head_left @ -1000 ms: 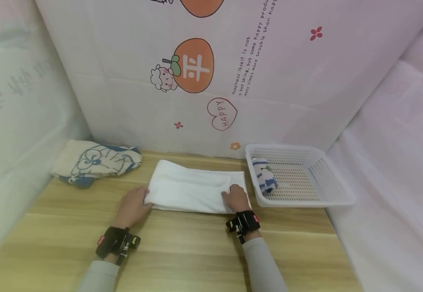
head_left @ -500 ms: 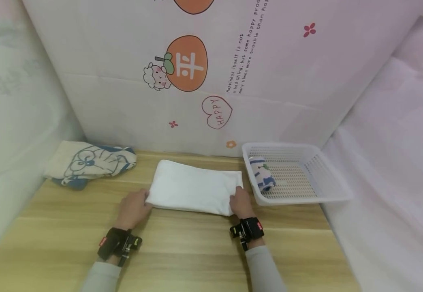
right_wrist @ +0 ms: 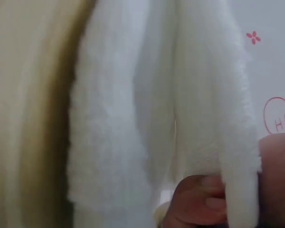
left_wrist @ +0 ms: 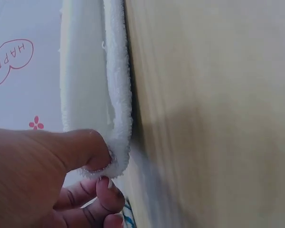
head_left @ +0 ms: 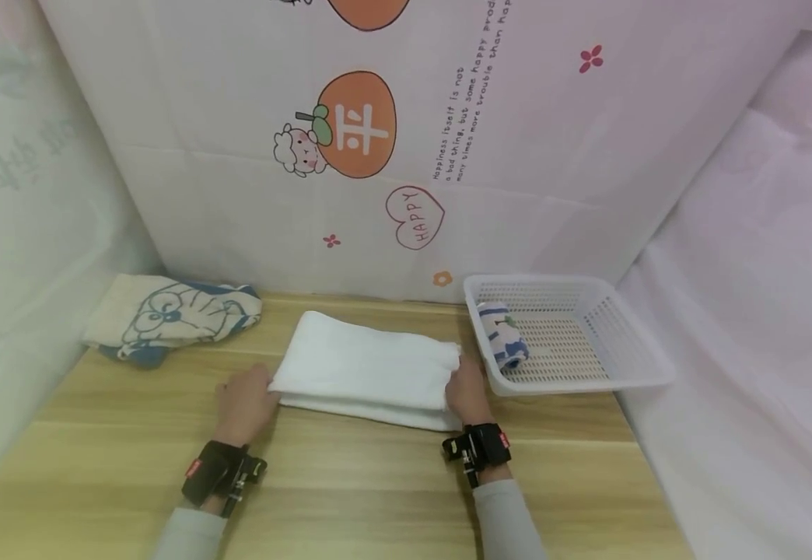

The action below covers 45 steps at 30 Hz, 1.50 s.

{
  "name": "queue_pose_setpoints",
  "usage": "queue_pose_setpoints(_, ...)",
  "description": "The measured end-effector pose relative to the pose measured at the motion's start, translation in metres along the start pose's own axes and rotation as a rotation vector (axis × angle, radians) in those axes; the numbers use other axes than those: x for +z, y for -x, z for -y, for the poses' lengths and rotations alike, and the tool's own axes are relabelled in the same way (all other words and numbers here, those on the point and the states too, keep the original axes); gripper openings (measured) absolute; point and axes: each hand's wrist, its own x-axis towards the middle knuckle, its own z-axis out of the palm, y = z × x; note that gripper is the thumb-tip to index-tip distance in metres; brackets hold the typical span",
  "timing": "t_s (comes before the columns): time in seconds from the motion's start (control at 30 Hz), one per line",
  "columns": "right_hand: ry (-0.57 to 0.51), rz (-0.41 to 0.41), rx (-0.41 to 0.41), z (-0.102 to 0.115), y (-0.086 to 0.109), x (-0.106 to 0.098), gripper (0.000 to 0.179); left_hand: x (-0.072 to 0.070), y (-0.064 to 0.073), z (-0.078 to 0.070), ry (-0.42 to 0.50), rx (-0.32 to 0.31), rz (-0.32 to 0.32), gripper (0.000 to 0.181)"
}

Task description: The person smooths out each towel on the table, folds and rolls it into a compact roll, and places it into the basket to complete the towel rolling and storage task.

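A folded white towel [head_left: 371, 365] lies across the middle of the table in the head view. At its left front corner my left hand [head_left: 243, 400] pinches the edge; the left wrist view shows the thumb [left_wrist: 92, 149] pressed on the fluffy towel edge [left_wrist: 118, 85] with curled fingers below. My right hand [head_left: 469, 390] grips the right end of the upper layer. In the right wrist view its fingers [right_wrist: 199, 202] hold that layer [right_wrist: 240, 190], and a gap separates it from the lower layer [right_wrist: 109, 142]. Along the front, the lower layer sticks out beneath the raised one.
To the right stands a white plastic basket [head_left: 630, 384], holding a rolled towel [head_left: 504, 336] with blue and white pattern. A crumpled cream and blue cartoon towel [head_left: 178, 315] lies at the back left. Printed white sheets [head_left: 518, 225] wall off the wooden table [head_left: 350, 498].
The upper layer first lay smoothed out to the right end. Now both hands have lifted its front edge, baring the layer beneath, and the right hand has shifted toward the right end.
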Motion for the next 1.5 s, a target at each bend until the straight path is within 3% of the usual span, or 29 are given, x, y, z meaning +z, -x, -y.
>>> queue_pose_setpoints(0.2, -0.009, -0.007, 0.018, 0.002, 0.021, -0.012, 0.044, 0.0, 0.004, 0.004, 0.01, 0.023, 0.07, 0.025)
queue_pose_setpoints(0.4, 0.08, -0.003, -0.01, -0.002, 0.033, -0.011, 0.041, 0.003, 0.001, 0.01, 0.021, 0.062, 0.077, 0.019)
queue_pose_setpoints(0.57, 0.034, -0.024, -0.018, 0.007, 0.039, -0.016, 0.045, 0.009, -0.004, 0.004, -0.013, 0.086, 0.083, 0.023)
queue_pose_setpoints(0.7, -0.017, -0.025, 0.02, 0.009, 0.045, -0.022, 0.047, 0.01, -0.005, -0.001, -0.025, 0.071, 0.089, 0.024)
queue_pose_setpoints(0.87, 0.057, 0.018, 0.081, -0.007, 0.047, -0.014, 0.049, 0.008, -0.006, -0.002, -0.013, 0.082, 0.099, 0.023)
queue_pose_setpoints(0.93, 0.103, 0.003, 0.082, -0.01, 0.049, -0.01, 0.052, 0.004, -0.005, -0.002, 0.012, 0.109, 0.125, 0.021)
queue_pose_setpoints(1.0, 0.148, -0.066, 0.039, -0.008, 0.054, -0.008, 0.053, -0.001, -0.006, -0.002, 0.048, 0.171, 0.15, 0.029)
queue_pose_setpoints(1.1, 0.241, -0.175, -0.097, 0.003, 0.062, -0.002, 0.054, -0.007, -0.009, -0.004, 0.116, 0.287, 0.175, 0.058)
queue_pose_setpoints(1.17, 0.306, -0.188, -0.187, 0.014, 0.069, 0.004, 0.049, -0.005, -0.013, -0.009, 0.15, 0.361, 0.168, 0.066)
queue_pose_setpoints(1.27, 0.347, -0.091, -0.246, 0.03, 0.076, 0.016, 0.04, 0.005, -0.021, -0.017, 0.144, 0.444, 0.165, 0.057)
queue_pose_setpoints(1.37, 0.342, 0.028, -0.221, 0.041, 0.073, 0.024, 0.038, 0.017, -0.025, -0.023, 0.078, 0.499, 0.19, 0.046)
queue_pose_setpoints(1.5, 0.33, 0.118, -0.177, 0.043, 0.055, 0.025, 0.043, 0.022, -0.022, -0.023, 0.048, 0.495, 0.229, 0.043)
